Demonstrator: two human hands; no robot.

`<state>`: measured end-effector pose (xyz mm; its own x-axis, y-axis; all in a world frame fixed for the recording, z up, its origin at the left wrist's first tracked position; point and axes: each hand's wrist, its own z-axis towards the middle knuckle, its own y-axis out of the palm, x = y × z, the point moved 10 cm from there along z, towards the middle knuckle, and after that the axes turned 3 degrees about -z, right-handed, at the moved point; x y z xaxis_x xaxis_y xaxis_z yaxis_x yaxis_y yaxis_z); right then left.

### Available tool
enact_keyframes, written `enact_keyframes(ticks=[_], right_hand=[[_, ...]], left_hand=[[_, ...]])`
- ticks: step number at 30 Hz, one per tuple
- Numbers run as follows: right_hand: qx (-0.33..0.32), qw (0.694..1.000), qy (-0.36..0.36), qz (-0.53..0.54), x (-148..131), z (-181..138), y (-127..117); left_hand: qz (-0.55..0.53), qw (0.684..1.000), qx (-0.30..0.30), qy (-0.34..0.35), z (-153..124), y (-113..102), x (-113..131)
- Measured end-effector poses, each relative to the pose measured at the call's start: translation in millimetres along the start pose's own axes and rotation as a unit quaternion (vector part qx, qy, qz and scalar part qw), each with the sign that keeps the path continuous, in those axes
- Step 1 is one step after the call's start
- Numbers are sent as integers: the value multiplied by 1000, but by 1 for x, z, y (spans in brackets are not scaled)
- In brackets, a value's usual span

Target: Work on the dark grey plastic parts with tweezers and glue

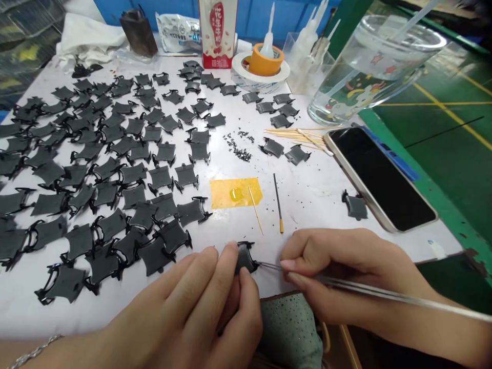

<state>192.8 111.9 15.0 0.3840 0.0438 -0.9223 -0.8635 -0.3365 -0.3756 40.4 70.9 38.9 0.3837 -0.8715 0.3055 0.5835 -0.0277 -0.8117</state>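
Closely, left hand [188, 307] pinching matte black plastic piece [244, 258]; right hand [338, 271], steel tweezers [369, 288]

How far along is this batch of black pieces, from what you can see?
Looks done: a heap of black crumbs lies on the white table, perhaps removed material. In hand: the left hand holds a black piece, with tweezers in the right hand at its edge. Left: dozens of similar pieces lie spread out; which are finished, I cannot tell.

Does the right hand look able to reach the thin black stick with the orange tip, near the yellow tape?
Probably yes. Only white tabletop separates the right hand from the thin orange-tipped black stick. But it grips long steel tweezers, which it may need to put down first.
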Motion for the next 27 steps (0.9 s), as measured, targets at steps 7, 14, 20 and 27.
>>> enact_keyframes(ticks=[7, 14, 20, 27], right_hand=[[43, 999, 10, 19, 1, 2, -3], [31, 999, 5, 10, 0, 3, 2], [115, 985, 59, 112, 23, -2, -23], [217, 975, 40, -21, 13, 23, -56]], left_hand=[[151, 985, 1, 87, 9, 1, 18], [166, 982, -3, 94, 12, -2, 19], [24, 992, -119, 41, 29, 5, 3], [-219, 966, -68, -122, 29, 8, -30]])
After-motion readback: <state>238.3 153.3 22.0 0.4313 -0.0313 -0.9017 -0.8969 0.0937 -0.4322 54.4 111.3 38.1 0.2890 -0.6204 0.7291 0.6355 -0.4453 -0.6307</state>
